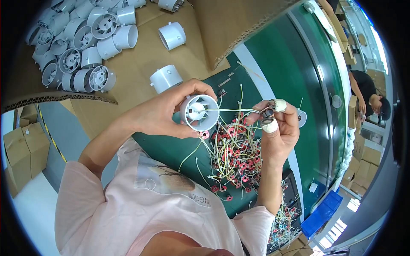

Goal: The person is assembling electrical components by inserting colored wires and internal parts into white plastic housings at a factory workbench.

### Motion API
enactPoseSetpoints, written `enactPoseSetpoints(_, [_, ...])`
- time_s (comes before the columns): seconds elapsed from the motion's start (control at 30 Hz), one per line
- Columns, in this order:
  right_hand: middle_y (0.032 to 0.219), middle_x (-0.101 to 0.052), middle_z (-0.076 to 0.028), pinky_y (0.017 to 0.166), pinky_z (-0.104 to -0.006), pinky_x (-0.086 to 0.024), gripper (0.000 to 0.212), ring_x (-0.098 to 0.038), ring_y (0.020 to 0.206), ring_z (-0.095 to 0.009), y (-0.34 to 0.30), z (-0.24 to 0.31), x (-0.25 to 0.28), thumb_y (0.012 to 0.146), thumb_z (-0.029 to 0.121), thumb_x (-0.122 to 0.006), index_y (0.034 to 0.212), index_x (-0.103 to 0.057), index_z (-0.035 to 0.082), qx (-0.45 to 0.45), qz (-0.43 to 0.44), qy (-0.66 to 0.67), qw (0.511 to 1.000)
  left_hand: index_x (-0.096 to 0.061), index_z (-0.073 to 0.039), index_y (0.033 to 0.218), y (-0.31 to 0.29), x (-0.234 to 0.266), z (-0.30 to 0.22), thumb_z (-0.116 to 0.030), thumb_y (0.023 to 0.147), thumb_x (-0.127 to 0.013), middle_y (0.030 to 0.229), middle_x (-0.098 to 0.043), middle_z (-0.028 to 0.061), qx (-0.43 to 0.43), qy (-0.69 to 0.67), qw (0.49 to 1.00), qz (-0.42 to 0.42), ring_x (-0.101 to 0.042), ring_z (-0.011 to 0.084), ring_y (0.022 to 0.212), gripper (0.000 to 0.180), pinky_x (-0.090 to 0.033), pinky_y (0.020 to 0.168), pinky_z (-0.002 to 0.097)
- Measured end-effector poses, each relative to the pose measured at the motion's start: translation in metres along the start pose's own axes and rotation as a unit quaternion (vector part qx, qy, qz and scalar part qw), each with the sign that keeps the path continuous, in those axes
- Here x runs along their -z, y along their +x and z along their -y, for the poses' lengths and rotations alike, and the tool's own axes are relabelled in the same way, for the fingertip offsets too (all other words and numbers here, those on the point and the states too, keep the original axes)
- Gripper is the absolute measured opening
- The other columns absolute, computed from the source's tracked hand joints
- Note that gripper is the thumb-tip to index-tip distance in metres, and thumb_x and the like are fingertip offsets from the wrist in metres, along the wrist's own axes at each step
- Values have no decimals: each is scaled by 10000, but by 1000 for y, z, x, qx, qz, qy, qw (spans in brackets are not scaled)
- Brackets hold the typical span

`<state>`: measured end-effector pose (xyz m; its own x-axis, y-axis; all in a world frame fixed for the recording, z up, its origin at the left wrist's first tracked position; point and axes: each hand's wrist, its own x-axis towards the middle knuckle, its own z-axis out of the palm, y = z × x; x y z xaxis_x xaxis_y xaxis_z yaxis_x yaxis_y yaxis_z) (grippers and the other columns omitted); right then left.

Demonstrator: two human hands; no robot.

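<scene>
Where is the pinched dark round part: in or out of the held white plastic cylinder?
Out: the right hand holds the part beside the cylinder, a gap between.

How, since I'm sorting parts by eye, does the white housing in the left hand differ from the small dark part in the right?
Size: the white housing is larger than the dark part.
Shape: the housing is a hollow ring with a hub; the part is compact.
Hold: the left hand curls around the housing, while the right hand pinches the part.
Shared: both are held up, with pale wires stretching between them.
</scene>
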<state>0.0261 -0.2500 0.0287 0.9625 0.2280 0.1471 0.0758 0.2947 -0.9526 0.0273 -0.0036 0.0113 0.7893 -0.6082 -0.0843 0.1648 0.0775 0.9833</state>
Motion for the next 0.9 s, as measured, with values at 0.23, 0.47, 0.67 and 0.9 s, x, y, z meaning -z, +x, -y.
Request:
enactPoseSetpoints(0.23, [1024,-583,-211,733,-356,-535,285,-627,860,-252,-3,5,-5,860,40,-585,1099,-461,-52,20,8,-44,999,-419,-67,1220,0,-2,-2,-41,700,-701,1137,-487,38,-9,8,1000,-8,-493,127,1088,592,-406,925,287])
enactPoseSetpoints(0.47, [1012,-594,-156,753,-313,-523,263,-629,834,-203,-7,18,-8,832,11,-598,1079,-524,-41,41,112,-294,948,-465,-58,1222,2,-7,-10,-70,622,-757,1205,-485,81,-58,254,965,-25,-474,243,1129,667,-367,973,350])
enactPoseSetpoints(0.67, [996,-582,-153,644,-293,-491,322,-603,729,-226,-8,24,-43,740,-77,-616,1054,-548,-46,47,131,-456,879,-493,-74,1207,4,-23,-12,-97,619,-763,1176,-520,97,-139,387,907,-94,-505,293,1069,648,-379,950,375])
enactPoseSetpoints(0.9, [911,-552,-149,581,-344,-432,367,-534,686,-271,-10,8,-42,661,-97,-627,1013,-546,-31,151,89,-509,843,-478,-72,1218,3,-31,-12,-136,612,-776,1148,-540,89,-170,387,896,-133,-548,274,1003,678,-440,869,356])
